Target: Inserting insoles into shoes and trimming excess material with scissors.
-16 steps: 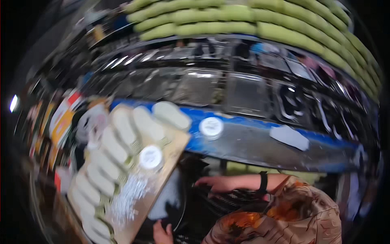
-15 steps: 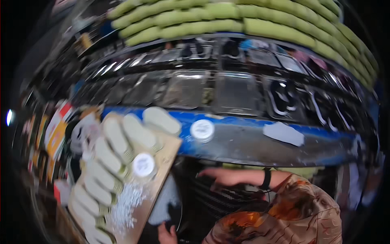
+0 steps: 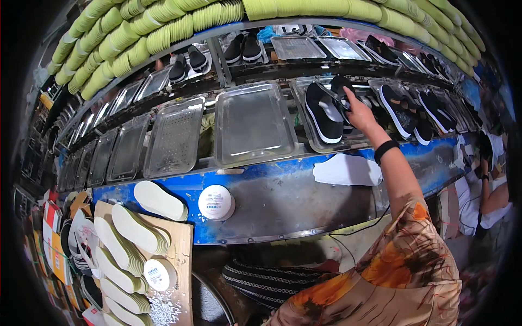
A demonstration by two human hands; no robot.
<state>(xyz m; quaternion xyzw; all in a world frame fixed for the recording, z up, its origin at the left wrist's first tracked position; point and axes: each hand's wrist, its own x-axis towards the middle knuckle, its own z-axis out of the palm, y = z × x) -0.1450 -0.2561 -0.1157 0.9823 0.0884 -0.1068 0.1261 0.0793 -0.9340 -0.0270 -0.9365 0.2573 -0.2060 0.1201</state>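
My right hand (image 3: 360,113) reaches out over the metal rack and is closed on a black shoe (image 3: 341,86) that lies on a clear-looking tray (image 3: 318,142). Its fingertips sit on the shoe's dark upper, and the palm hides part of it. Just left of it on that tray stands the other black shoe (image 3: 324,115), with a white sole and a pale inside. Below my forearm a white flat shoe-shaped piece (image 3: 348,169) lies on the bench. My left hand is out of the picture.
Pale insoles (image 3: 122,244) are stacked on a wooden board (image 3: 185,239) at left, beside a white round tub (image 3: 159,274) and small white bits (image 3: 163,309). Another tub (image 3: 216,202) stands on the blue-edged bench (image 3: 261,217). Another person (image 3: 481,201) is at far right.
My right hand has gone from low in front of me up and forward to the black shoe on the rack. My left hand has left the picture. The view has shifted to the right.
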